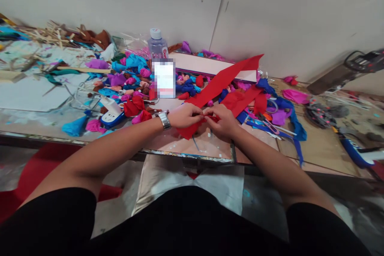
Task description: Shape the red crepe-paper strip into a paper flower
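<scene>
hands, head cam: while they meet at the fingertips above the table, L hand & R hand both pinch red cloth;
red cloth: btwn & under the hands; can't tell if it joins the long red strip just behind;
L side: power strip near a wristwatch; capped bottle further back;
R side: blue ribbon, bunched

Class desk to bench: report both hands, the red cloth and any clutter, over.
Left hand and right hand close together, both pinching red cloth. Long red strip slanting away beyond them. Colourful scraps crowding the table around.
</scene>
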A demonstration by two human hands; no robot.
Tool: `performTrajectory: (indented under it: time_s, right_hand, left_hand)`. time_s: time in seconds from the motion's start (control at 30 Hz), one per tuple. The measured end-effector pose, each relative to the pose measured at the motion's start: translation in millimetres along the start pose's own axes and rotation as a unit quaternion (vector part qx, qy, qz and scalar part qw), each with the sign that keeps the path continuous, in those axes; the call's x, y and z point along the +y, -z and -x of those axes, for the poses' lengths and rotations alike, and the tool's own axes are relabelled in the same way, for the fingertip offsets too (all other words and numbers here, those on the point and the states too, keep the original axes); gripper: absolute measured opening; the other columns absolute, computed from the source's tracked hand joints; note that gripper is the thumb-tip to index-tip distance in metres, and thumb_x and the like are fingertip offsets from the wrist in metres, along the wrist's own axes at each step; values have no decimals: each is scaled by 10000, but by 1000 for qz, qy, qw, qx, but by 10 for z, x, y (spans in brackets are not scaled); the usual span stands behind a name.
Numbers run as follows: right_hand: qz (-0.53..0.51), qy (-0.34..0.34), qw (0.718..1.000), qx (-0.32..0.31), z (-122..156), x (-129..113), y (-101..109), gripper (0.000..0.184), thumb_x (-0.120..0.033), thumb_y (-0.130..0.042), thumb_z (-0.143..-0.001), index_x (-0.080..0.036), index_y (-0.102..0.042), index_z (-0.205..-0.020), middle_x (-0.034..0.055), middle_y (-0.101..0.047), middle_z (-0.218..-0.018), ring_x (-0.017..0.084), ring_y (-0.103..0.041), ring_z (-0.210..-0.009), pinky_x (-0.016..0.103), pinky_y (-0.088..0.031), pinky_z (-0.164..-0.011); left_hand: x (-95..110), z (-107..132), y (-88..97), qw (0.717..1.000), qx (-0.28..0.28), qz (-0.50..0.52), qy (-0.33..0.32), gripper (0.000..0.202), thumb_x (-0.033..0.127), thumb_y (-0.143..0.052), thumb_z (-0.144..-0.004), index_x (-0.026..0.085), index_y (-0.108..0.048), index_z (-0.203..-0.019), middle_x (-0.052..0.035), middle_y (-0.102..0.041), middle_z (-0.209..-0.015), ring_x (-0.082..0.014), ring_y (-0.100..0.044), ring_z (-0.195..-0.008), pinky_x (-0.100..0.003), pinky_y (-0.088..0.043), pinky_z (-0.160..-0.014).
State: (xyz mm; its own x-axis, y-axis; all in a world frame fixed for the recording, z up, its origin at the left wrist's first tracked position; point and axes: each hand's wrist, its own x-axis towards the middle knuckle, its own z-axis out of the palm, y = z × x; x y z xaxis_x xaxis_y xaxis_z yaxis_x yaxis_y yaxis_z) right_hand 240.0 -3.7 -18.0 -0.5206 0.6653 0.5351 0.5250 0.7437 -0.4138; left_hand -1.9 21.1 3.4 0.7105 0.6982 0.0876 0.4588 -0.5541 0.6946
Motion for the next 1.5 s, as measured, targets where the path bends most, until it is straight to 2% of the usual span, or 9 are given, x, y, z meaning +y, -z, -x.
performTrajectory:
  time_s: [0.13, 0.27, 0.4, 0.63, 0.83, 0.93, 1.13, 1.33, 1.5]
  right_hand:
    - [8, 8, 1000, 8, -7, -21, 14, 65, -247, -697, -986, -254, -740, -1034, 51, -843, -1004, 241, -734, -913, 424, -503, -886]
    - [3, 21, 1000, 15, -7, -17, 14, 43, -251, -708, -994, -256, -745, -1016, 45, -843, -996, 237, -741, -914, 424, -504, -893]
    - [-2, 41, 999, 22, -4, 7, 7, 47, -258, -707, -1002, -252, -752, -1014, 46, -839, -983, 234, -740, -913, 417, -514, -894]
    - [9, 47, 999, 22, -11, 0, 8, 45, -263, -700, -1001, -258, -745, -1004, 59, -836, -995, 247, -748, -949, 435, -511, -917]
    - [6, 13, 1000, 19, -7, -18, 15, 47, -294, -735, -989, -257, -744, -1016, 58, -835, -1011, 246, -742, -947, 437, -497, -922]
    - [7, 9, 1000, 18, 1, -7, 4, 35, -288, -724, -992, -258, -739, -1001, 52, -827, -986, 245, -734, -939, 433, -488, -913]
    - [13, -9, 1000, 6, -2, -8, -2, 49, -298, -703, -1003, -258, -731, -999, 55, -818, -981, 248, -717, -935, 433, -469, -917]
    - [16, -23, 999, -16, -9, -1, 4, 76, -306, -673, -1006, -244, -719, -1005, 61, -801, -965, 247, -701, -924, 417, -448, -891]
    - [17, -25, 999, -19, -7, 15, -11, 80, -304, -661, -1010, -241, -708, -997, 59, -791, -954, 247, -696, -917, 416, -448, -885]
  left_hand:
    - [-17, -22, -17, 998, 1, 58, 30, 348, 385, -565, -974, 130, -770, -854, -33, -764, -754, -123, -623, -655, -226, -425, -613]
    - [-34, -38, -24, 986, -24, 159, 52, 280, 288, -549, -928, 140, -785, -898, -52, -838, -876, -148, -746, -772, -224, -545, -721]
    - [-35, -44, -6, 975, -38, 207, 73, 270, 261, -548, -891, 140, -789, -911, -50, -841, -861, -151, -757, -758, -233, -574, -737]
    - [-64, -44, -23, 971, -29, 228, 59, 393, 490, -606, -982, 139, -760, -896, -80, -834, -877, -173, -745, -785, -266, -580, -757]
    - [-160, -84, -27, 986, -5, 160, 42, 360, 454, -628, -941, 133, -767, -854, -37, -779, -818, -122, -637, -721, -241, -475, -717]
    - [-172, -88, -35, 988, 0, 150, 34, 419, 512, -622, -941, 129, -759, -843, -30, -757, -803, -124, -614, -723, -244, -450, -701]
    - [-141, -71, -42, 989, -12, 146, 21, 452, 555, -618, -942, 130, -739, -849, -33, -730, -780, -127, -588, -703, -249, -416, -661]
    - [-60, -37, -32, 999, 17, 51, 6, 398, 487, -583, -961, 139, -728, -835, 2, -656, -706, -103, -519, -654, -256, -345, -643]
    - [-19, -14, -12, 1000, 27, 2, -10, 389, 467, -567, -976, 144, -751, -860, -1, -686, -729, -106, -540, -662, -266, -342, -662]
